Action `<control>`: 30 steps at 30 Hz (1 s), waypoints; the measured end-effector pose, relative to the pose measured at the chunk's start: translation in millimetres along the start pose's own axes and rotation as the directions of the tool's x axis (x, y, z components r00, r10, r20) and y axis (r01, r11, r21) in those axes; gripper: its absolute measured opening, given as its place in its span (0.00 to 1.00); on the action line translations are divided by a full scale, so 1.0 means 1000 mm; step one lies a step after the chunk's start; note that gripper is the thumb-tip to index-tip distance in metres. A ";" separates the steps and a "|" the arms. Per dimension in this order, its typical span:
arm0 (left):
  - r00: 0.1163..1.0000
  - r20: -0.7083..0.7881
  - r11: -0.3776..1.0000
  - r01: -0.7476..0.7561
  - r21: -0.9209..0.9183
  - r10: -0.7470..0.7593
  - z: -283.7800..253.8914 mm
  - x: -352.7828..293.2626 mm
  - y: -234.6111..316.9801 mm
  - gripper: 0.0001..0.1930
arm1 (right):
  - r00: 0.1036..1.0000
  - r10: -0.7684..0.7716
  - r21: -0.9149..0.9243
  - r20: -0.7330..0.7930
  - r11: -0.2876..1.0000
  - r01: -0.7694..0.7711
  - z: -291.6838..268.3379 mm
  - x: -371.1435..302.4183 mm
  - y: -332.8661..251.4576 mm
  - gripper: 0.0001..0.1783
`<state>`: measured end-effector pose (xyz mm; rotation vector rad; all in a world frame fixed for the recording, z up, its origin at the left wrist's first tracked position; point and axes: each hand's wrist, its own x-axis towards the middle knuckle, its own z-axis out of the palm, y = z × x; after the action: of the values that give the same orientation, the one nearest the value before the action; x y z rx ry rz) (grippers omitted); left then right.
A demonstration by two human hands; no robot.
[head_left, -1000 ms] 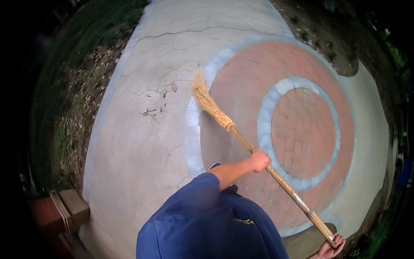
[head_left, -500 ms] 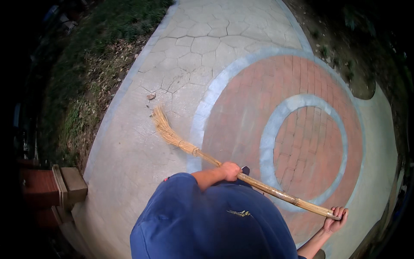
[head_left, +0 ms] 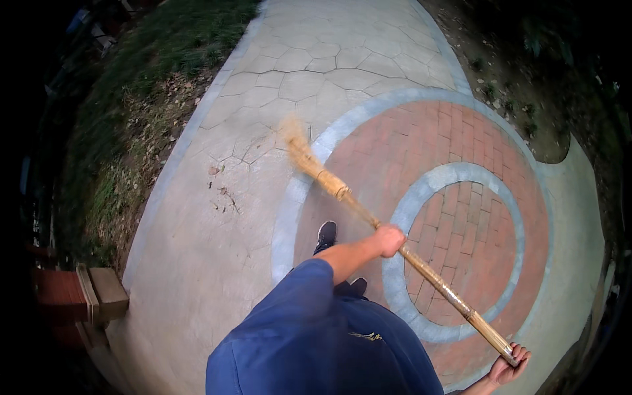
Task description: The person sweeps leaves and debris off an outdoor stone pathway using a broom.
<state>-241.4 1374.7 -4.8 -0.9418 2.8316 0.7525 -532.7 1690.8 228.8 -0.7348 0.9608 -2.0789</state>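
Both my hands grip a long straw broom [head_left: 438,284] with a bamboo-like handle. My left hand [head_left: 390,240] is wrapped round the middle of the handle, ahead of my body. At the handle's far right end, low in the picture, my right hand [head_left: 510,365] is closed on the tip. The broom slants up to the left, and its bristles [head_left: 297,146] are blurred near the edge of the round brick pattern; whether they touch the ground I cannot tell. Left of them, dry leaves and twigs [head_left: 224,197] lie scattered on the pale paving.
The path [head_left: 191,263] has a pale curb with grass [head_left: 191,39] and soil on the left. A red-brown block with a tan cap [head_left: 105,293] stands at lower left. A planted bed [head_left: 500,85] borders the right side. My dark shoes [head_left: 327,232] are on the paving.
The broom head has swung right and farther away, blurring. My left hand has moved right and forward, my right hand slightly lower. Leaf debris now shows spread on the paving, and a shoe has come into view.
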 end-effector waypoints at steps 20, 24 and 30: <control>0.987 0.144 0.936 0.118 -0.331 -0.074 -0.102 0.002 -0.131 0.08 | 0.984 0.133 -0.050 0.118 0.991 -0.128 0.139 0.223 0.068 0.10; 0.987 -0.099 0.957 0.097 -0.273 -0.128 -0.129 0.056 -0.159 0.07 | 0.965 0.070 -0.064 0.253 0.996 -0.056 0.173 0.228 0.075 0.12; 0.878 -0.396 0.962 0.260 -0.082 -0.271 -0.147 0.123 -0.281 0.08 | 0.959 -0.064 -0.244 0.275 0.960 0.134 0.241 0.224 0.179 0.13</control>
<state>-165.0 1043.7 -22.1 -1.6223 2.9226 0.6216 -420.7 1334.5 262.6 -1.1888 1.0728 -1.8940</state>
